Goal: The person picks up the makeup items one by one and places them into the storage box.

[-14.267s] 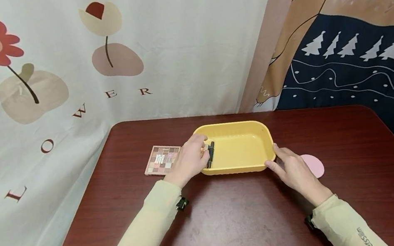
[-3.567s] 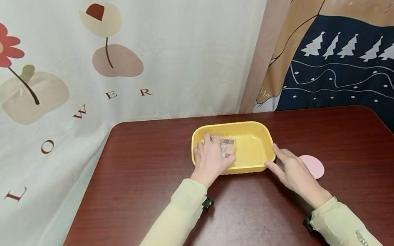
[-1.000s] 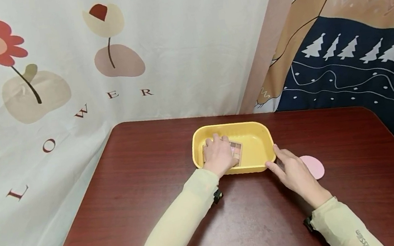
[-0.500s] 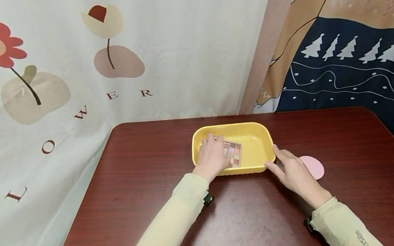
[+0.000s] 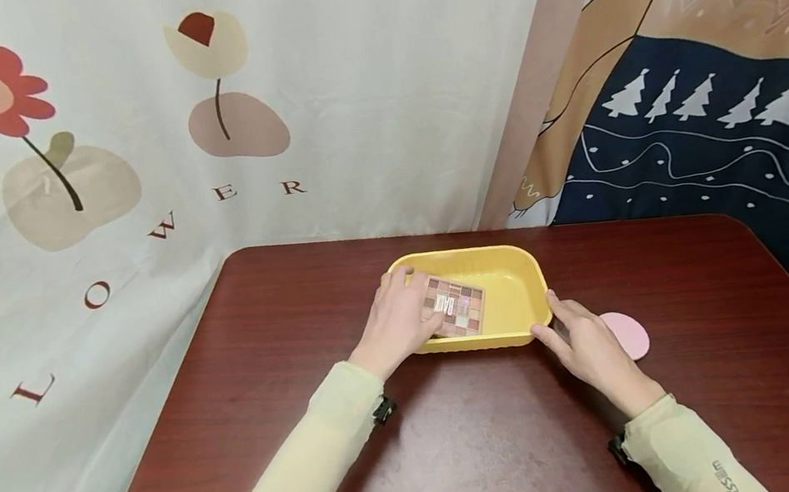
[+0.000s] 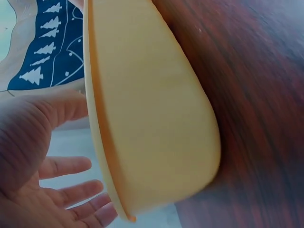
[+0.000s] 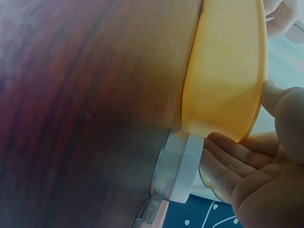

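A yellow plastic basket (image 5: pixel 510 293) stands on the table, with a flat eyeshadow palette (image 5: pixel 454 305) lying tilted in its left half. My left hand (image 5: pixel 393 318) hovers over the basket's left end, its thumb overlapping the palette's edge in the head view. In the left wrist view the fingers (image 6: pixel 78 192) are spread and loose beside the basket's rim. My right hand (image 5: pixel 593 344) holds the near right corner of the basket, thumb on the rim and fingers round the end wall. Close by those fingers, a small jar with a white lid (image 7: pixel 187 166) shows in the right wrist view.
A pink round item (image 5: pixel 626 334) lies on the table right of my right hand. The dark red wooden table (image 5: pixel 468 446) meets printed curtains (image 5: pixel 374 97) along its far edge.
The palette has gone from the table at the left into the basket, where a dark pen lay earlier. My left hand has just drawn back leftward off the palette; the right hand stays put.
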Tool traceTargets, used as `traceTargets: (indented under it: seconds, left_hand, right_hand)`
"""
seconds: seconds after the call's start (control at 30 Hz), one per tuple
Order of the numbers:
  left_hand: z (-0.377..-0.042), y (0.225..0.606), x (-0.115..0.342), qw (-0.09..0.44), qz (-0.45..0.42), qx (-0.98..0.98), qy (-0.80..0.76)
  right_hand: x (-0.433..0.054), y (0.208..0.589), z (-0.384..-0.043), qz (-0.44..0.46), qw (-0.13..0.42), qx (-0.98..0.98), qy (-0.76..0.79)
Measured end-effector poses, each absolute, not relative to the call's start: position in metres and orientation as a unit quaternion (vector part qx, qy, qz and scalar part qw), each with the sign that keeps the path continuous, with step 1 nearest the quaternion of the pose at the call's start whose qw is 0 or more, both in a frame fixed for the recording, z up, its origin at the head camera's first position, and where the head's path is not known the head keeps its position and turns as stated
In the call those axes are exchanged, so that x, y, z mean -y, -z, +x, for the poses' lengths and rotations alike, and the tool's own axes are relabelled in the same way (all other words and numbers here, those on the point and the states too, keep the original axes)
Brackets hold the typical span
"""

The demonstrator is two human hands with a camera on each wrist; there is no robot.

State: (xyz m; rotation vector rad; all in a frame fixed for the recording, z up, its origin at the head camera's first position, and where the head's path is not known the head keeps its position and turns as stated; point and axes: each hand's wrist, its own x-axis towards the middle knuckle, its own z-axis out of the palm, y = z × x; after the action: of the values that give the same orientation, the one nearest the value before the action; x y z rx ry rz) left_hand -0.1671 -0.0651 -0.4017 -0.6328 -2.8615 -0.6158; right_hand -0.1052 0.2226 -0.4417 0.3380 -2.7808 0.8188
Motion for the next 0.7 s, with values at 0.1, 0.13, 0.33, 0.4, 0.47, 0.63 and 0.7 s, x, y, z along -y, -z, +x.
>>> traceTargets:
  seconds: [0.1, 0.13, 0.33, 0.4, 0.47, 0.63, 0.7]
  left_hand:
    - [-0.166, 0.404, 0.072, 0.087, -0.215, 0.947, 0.221]
    - [-0.166, 0.405, 0.074, 0.088, -0.214, 0.946, 0.228]
    - [-0.163, 0.411, 0.083, 0.078, -0.2, 0.942, 0.257]
    - [-0.161, 0.413, 0.085, 0.07, -0.193, 0.942, 0.266]
    - [-0.16, 0.416, 0.087, 0.063, -0.184, 0.942, 0.274]
    - [-0.156, 0.421, 0.091, 0.058, -0.166, 0.938, 0.299]
    - [-0.155, 0.424, 0.092, 0.059, -0.162, 0.937, 0.305]
  right_hand:
    - [-0.223, 0.441, -0.105, 0.113, 0.109, 0.947, -0.279]
    - [-0.223, 0.441, -0.105, 0.113, 0.108, 0.947, -0.279]
    - [-0.223, 0.441, -0.105, 0.112, 0.105, 0.948, -0.28]
    - [-0.223, 0.441, -0.105, 0.112, 0.104, 0.948, -0.28]
    - [-0.223, 0.44, -0.105, 0.112, 0.104, 0.948, -0.28]
    - [-0.223, 0.44, -0.105, 0.111, 0.102, 0.948, -0.281]
    - [-0.223, 0.44, -0.104, 0.111, 0.101, 0.948, -0.281]
